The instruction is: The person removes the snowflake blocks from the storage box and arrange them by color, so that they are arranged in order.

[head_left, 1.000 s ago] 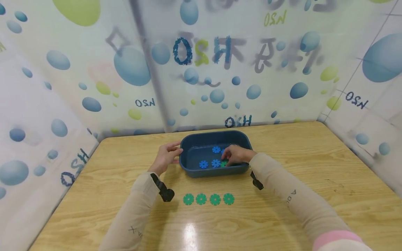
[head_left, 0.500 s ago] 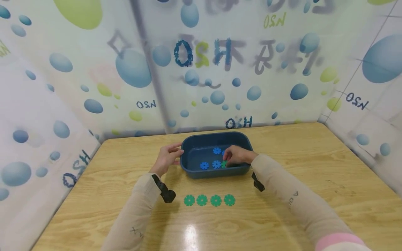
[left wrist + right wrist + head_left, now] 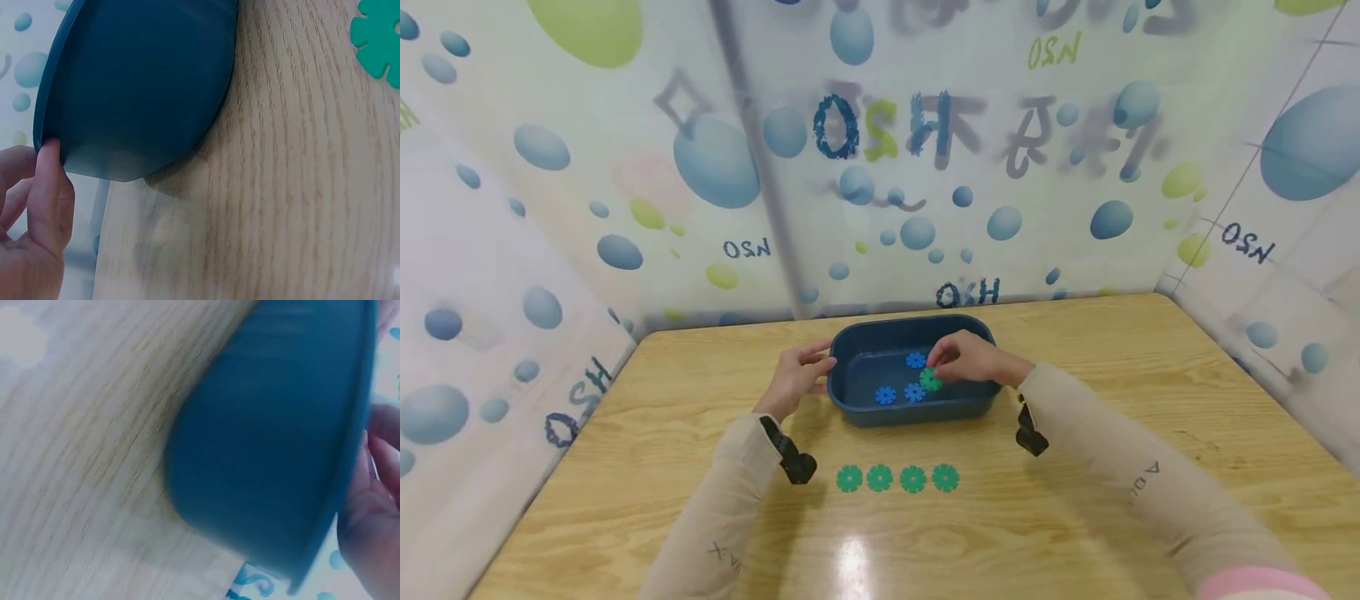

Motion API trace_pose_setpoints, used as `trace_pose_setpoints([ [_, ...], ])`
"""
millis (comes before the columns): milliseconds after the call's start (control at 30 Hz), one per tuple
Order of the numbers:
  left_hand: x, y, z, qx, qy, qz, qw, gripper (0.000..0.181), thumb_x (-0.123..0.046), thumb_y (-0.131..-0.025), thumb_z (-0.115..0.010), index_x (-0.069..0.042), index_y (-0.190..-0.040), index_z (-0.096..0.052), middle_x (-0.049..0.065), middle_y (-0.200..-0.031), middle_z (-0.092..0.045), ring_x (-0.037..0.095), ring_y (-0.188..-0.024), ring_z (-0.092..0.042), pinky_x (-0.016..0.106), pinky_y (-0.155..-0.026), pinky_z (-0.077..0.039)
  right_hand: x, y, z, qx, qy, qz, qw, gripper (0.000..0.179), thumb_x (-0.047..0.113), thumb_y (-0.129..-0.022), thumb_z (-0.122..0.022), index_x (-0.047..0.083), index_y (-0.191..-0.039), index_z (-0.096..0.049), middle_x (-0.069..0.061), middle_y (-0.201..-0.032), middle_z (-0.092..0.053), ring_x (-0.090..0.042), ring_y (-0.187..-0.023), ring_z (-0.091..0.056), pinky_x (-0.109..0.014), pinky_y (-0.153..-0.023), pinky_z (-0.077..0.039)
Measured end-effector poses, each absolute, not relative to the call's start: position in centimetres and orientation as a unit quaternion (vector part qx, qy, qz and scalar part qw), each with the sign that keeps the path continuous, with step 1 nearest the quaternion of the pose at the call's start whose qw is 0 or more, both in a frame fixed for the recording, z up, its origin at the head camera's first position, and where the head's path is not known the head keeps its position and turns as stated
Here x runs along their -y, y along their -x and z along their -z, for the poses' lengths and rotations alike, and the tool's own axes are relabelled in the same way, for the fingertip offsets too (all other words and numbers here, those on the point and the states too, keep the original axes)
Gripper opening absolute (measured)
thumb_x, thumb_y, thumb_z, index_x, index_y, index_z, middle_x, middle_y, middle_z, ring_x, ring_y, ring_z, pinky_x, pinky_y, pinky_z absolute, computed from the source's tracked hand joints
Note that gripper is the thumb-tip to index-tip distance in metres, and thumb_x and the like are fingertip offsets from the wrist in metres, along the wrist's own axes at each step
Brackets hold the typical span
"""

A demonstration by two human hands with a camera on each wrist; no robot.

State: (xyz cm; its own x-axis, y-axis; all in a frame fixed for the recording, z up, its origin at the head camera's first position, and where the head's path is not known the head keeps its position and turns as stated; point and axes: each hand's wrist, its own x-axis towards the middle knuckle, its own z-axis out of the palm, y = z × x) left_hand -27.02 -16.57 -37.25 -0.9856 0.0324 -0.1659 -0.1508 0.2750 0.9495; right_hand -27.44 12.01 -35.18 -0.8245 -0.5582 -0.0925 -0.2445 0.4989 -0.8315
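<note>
A dark blue plastic basin [image 3: 917, 412] stands on the table with several blue notched discs [image 3: 885, 395] lying inside. At its left end my left hand [image 3: 793, 379] holds the rim; in the left wrist view the thumb [image 3: 47, 200] lies against the outer wall. My right hand [image 3: 973, 358] reaches over the right end and pinches a green notched disc [image 3: 930, 379], tilted up above the basin floor. In the right wrist view the basin wall [image 3: 269, 437] hides the fingertips of the right hand [image 3: 375, 506]. Several green discs [image 3: 913, 478] lie in a row before the basin.
The wooden table [image 3: 1112, 350] meets a patterned wall covering [image 3: 880, 208] just behind the basin, with side walls to left and right. Each wrist wears a black camera mount [image 3: 797, 467]. Light glares on the table's front.
My right hand has risen slightly out of the basin, with the green disc now lifted between its fingers. The left hand has stayed at the rim, and the row of green discs is unchanged.
</note>
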Motion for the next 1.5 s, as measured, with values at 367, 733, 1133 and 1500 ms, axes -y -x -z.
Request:
trace_pose_setpoints([
  [367,16.2,27.2,36.9,-0.797,0.036,-0.597,0.081,0.039,-0.010,-0.089,-0.054,-0.009,-0.128,-0.049,0.018,-0.117,-0.051,0.023,-0.093,-0.057,0.033,-0.065,-0.053,-15.1,24.1,34.5,-0.797,0.270,0.518,0.155,0.017,0.003,-0.084,-0.058,-0.008,-0.097,-0.057,-0.011,-0.086,-0.060,-0.023,-0.079,-0.059,-0.031,-0.071,-0.052],
  [733,16.1,27.0,36.9,-0.796,0.040,-0.598,0.077,0.040,-0.008,-0.088,-0.054,-0.008,-0.128,-0.049,0.018,-0.113,-0.051,0.021,-0.088,-0.057,0.030,-0.062,-0.053,-16.0,20.7,36.4,-0.770,0.326,0.517,0.184,0.015,0.007,-0.084,-0.060,-0.004,-0.094,-0.062,-0.010,-0.085,-0.062,-0.015,-0.073,-0.056,-0.031,-0.066,-0.051],
  [1133,16.4,26.9,36.9,-0.799,0.043,-0.595,0.071,0.040,-0.009,-0.089,-0.054,-0.009,-0.128,-0.048,0.016,-0.110,-0.052,0.015,-0.081,-0.057,0.027,-0.060,-0.053,-16.7,19.4,38.9,-0.781,0.321,0.497,0.201,0.012,0.005,-0.082,-0.061,-0.001,-0.091,-0.064,-0.007,-0.084,-0.062,-0.012,-0.071,-0.055,-0.025,-0.063,-0.050],
  [1500,16.5,27.0,37.0,-0.801,0.050,-0.592,0.079,0.040,-0.011,-0.089,-0.054,-0.011,-0.128,-0.049,0.016,-0.114,-0.050,0.020,-0.090,-0.056,0.028,-0.062,-0.053,-16.5,19.1,40.0,-0.818,0.313,0.444,0.188,0.008,0.003,-0.078,-0.065,0.001,-0.086,-0.065,-0.002,-0.080,-0.062,-0.009,-0.070,-0.054,-0.022,-0.064,-0.049],
])
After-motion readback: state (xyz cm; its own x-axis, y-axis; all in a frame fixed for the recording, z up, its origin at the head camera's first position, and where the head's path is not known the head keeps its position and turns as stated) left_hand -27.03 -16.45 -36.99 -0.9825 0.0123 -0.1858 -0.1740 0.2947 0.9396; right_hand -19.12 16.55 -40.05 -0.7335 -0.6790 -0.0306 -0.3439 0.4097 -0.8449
